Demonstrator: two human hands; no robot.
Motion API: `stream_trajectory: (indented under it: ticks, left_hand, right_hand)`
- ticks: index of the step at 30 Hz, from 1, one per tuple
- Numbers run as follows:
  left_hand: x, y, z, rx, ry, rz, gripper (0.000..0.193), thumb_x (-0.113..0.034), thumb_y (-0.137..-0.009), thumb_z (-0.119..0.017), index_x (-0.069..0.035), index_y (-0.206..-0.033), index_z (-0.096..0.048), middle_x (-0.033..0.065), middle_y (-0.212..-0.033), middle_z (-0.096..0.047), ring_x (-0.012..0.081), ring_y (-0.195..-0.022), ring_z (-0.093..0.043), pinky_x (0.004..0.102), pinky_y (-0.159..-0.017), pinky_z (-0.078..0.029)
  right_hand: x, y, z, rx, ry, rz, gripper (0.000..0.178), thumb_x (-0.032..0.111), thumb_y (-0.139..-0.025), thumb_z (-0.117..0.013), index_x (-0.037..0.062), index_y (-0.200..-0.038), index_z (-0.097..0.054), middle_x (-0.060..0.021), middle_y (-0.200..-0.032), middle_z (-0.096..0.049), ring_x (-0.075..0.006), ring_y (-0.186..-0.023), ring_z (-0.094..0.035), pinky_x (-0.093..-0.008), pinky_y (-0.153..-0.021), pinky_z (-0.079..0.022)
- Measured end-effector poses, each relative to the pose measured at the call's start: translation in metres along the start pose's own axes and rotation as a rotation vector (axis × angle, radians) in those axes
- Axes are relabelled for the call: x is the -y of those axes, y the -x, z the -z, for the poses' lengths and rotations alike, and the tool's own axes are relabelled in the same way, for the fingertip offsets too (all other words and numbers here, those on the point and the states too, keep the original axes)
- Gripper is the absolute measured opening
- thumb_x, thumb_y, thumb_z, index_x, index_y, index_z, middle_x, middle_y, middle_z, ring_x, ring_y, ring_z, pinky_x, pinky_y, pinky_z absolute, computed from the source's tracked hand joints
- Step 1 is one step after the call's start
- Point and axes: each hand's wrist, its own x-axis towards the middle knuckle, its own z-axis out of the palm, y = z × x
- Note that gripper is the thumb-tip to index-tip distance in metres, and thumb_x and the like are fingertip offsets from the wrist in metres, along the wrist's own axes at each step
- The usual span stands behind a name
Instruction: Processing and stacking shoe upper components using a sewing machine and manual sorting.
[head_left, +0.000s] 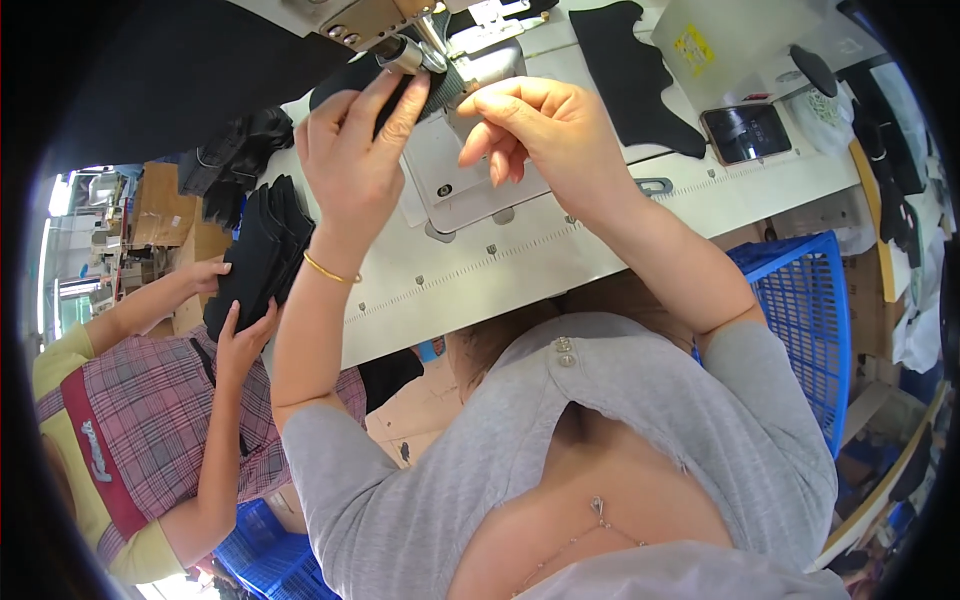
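At the top, a dark ribbed fabric piece point(446, 92) lies beneath the metal presser parts of a sewing machine point(405, 52). My left hand point(352, 160), with a gold bangle at the wrist, reaches up to the fabric. Its fingers are stretched and apart, with two fingertips beside the metal roller. My right hand point(548, 128) is just right of the fabric, thumb and forefinger pinched together by its edge and the other fingers curled. Whatever is in that pinch is too small to make out. A black cut fabric panel point(630, 75) lies on the white table to the right.
A phone point(747, 134) rests on the white table point(420, 310) at right, near a translucent bin point(720, 50). Below stands a blue basket point(805, 325). At left, a co-worker's hands point(245, 340) hold stacked black panels point(262, 245); a black bundle point(235, 150) lies beyond.
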Motion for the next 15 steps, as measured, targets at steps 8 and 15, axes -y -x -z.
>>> stream_trajectory:
  ticks: [8, 15]
  left_hand:
    - [0.018, -0.002, -0.013, -0.021, 0.042, -0.018, 0.05, 0.0, -0.067, -0.067, -0.019, -0.113, -0.075, -0.0031, -0.113, -0.068, 0.0178, -0.095, -0.055, 0.032, -0.083, -0.038]
    - [0.021, -0.002, -0.018, -0.031, 0.034, -0.01, 0.047, 0.0, -0.068, -0.067, -0.019, -0.11, -0.076, -0.0015, -0.11, -0.069, 0.0185, -0.095, -0.055, 0.0323, -0.084, -0.039]
  right_hand:
    - [0.0, 0.001, 0.0, -0.004, 0.024, -0.035, 0.022, 0.015, -0.095, -0.058, -0.0027, -0.091, -0.07, -0.012, -0.074, -0.072, -0.0075, -0.052, -0.061, -0.0196, -0.05, -0.046]
    - [-0.004, 0.002, 0.003, 0.004, 0.025, -0.05, 0.022, 0.015, -0.095, -0.057, -0.0028, -0.095, -0.07, -0.0121, -0.076, -0.073, -0.0073, -0.054, -0.061, -0.0195, -0.05, -0.045]
